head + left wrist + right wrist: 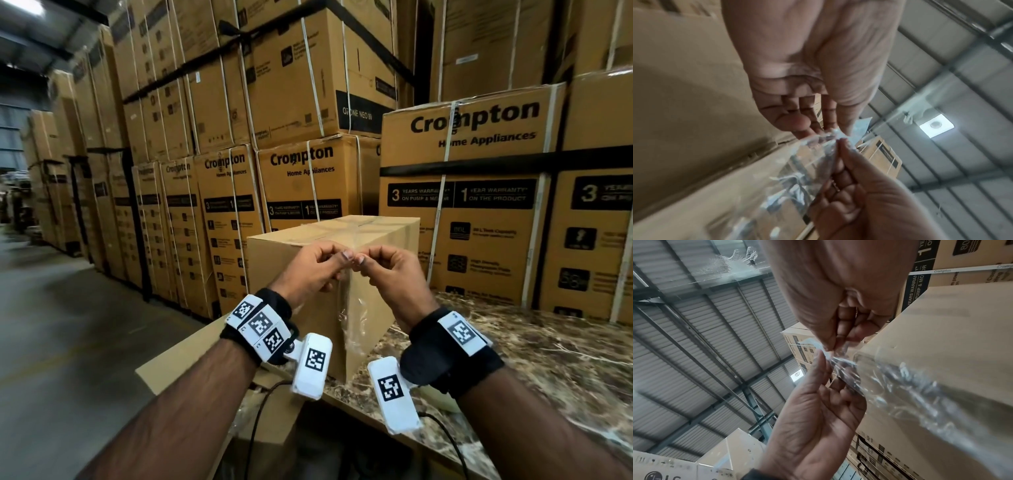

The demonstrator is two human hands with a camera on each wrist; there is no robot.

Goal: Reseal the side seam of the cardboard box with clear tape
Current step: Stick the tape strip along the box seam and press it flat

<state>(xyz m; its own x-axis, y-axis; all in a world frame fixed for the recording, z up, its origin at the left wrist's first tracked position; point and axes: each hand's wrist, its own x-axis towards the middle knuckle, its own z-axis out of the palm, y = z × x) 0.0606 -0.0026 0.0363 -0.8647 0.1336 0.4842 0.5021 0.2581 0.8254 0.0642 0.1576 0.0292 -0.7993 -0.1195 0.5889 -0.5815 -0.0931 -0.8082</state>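
Observation:
A plain cardboard box stands on the marble table, one vertical corner turned toward me. A wrinkled strip of clear tape runs down that corner seam. My left hand and right hand meet at the box's upper corner, and each pinches the loose top end of the tape between thumb and fingertips. In the left wrist view the left hand and right hand hold the crumpled tape beside the box. The right wrist view shows the right hand, the left hand, the tape and the box.
The marble table extends to the right. Tall stacks of printed appliance cartons stand close behind and to the left. A flat cardboard sheet juts out at the table's left end. An open concrete aisle lies to the left.

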